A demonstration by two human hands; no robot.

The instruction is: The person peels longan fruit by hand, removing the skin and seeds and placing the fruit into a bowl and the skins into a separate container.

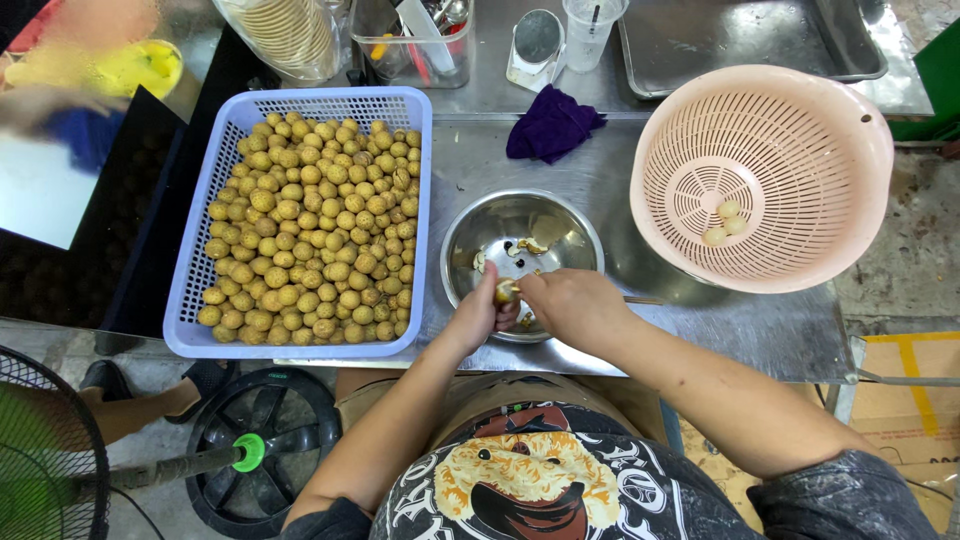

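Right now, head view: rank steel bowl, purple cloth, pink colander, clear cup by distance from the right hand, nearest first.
1. Steel bowl: directly under the right hand, which works over its near rim.
2. Pink colander: to the right, slightly beyond the bowl.
3. Purple cloth: straight behind the bowl.
4. Clear cup: at the far edge, past the cloth.
The colander and cloth are close to call.

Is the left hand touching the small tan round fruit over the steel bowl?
Touching. The head view shows the left hand pinching the small tan round fruit between its fingertips, above the steel bowl.
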